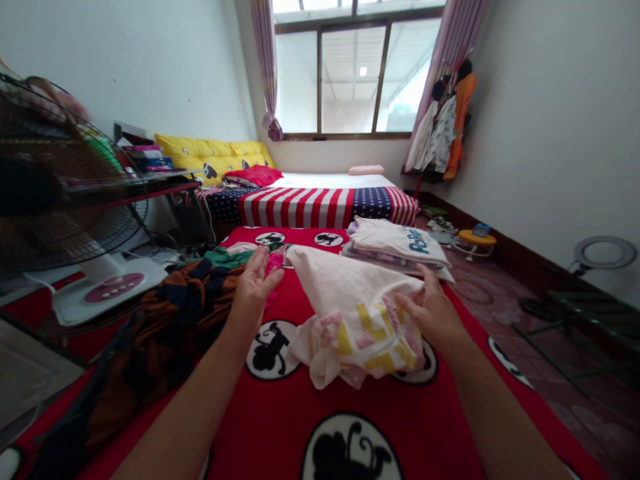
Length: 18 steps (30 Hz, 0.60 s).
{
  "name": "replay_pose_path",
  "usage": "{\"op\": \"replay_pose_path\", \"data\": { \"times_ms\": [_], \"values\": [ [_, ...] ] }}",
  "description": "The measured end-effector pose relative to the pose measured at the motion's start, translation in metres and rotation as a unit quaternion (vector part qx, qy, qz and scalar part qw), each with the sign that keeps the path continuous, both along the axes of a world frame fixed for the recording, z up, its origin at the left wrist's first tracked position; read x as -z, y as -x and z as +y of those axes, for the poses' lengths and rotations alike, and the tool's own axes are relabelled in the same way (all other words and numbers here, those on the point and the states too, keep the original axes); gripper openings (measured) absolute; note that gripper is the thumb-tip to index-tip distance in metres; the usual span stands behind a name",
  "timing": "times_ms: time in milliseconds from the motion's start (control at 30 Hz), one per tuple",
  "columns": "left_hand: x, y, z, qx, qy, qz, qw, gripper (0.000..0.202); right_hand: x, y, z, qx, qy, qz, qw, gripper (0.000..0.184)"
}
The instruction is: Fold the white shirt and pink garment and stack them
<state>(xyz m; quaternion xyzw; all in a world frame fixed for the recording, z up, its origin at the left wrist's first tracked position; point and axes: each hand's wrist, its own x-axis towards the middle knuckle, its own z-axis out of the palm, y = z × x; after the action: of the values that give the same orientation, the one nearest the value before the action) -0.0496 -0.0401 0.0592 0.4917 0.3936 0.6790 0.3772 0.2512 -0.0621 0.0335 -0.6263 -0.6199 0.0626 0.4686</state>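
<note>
A white T-shirt [333, 283] with yellow and pink lettering lies bunched in front of me, its far part lifted off the red blanket [280, 427]. My right hand [430, 307] pinches the shirt's right edge between thumb and fingers. To the left of the shirt, my left hand [255, 283] is held up with its fingers stretched out and nothing in it. Close behind that hand is a bright pink garment [274, 263]. Beyond the shirt sits a stack of folded clothes [395, 240], a white printed one on top.
Loose dark and orange checked clothing [170, 313] and a green garment [227, 259] are heaped on the left. A fan [60, 173] stands at far left. Further back is a bed with a striped cover [295, 207]. A yellow stool [477, 239] and a ring light [605, 253] are at right.
</note>
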Motion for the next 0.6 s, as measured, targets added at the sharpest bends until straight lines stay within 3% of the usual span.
{"op": "replay_pose_path", "data": {
  "times_ms": [67, 100, 167, 267, 333, 400, 467, 533, 600],
  "values": [
    [0.009, 0.002, 0.005, -0.026, 0.046, 0.099, 0.994, 0.059, -0.001, 0.002, -0.003, 0.013, 0.029, -0.044, 0.999, 0.059],
    [0.012, 0.003, 0.004, -0.009, 0.072, 0.147, 0.986, 0.054, -0.006, 0.004, -0.007, 0.002, 0.051, -0.062, 0.997, 0.052],
    [0.012, 0.002, -0.001, 0.086, 0.114, 0.238, 0.961, 0.042, -0.018, 0.011, -0.019, -0.056, 0.136, -0.112, 0.983, 0.033],
    [0.009, -0.003, -0.017, 0.259, 0.131, 0.4, 0.869, 0.039, -0.025, 0.022, -0.032, -0.166, 0.275, -0.22, 0.921, 0.024],
    [0.009, -0.009, -0.028, 0.327, 0.102, 0.522, 0.781, 0.05, -0.017, 0.029, -0.033, -0.188, 0.285, -0.293, 0.893, 0.032],
    [0.015, -0.018, -0.036, 0.319, 0.057, 0.622, 0.713, 0.068, -0.005, 0.035, -0.031, -0.173, 0.264, -0.336, 0.887, 0.029],
    [0.024, -0.029, -0.042, 0.257, 0.02, 0.689, 0.678, 0.066, 0.003, 0.038, -0.027, -0.158, 0.254, -0.347, 0.889, 0.021],
    [0.032, -0.039, -0.044, 0.196, 0.009, 0.717, 0.669, 0.042, 0.002, 0.037, -0.025, -0.15, 0.247, -0.335, 0.897, 0.019],
    [0.034, -0.044, -0.044, 0.17, 0.01, 0.71, 0.684, 0.023, -0.007, 0.032, -0.027, -0.151, 0.229, -0.304, 0.912, 0.018]
  ]
}}
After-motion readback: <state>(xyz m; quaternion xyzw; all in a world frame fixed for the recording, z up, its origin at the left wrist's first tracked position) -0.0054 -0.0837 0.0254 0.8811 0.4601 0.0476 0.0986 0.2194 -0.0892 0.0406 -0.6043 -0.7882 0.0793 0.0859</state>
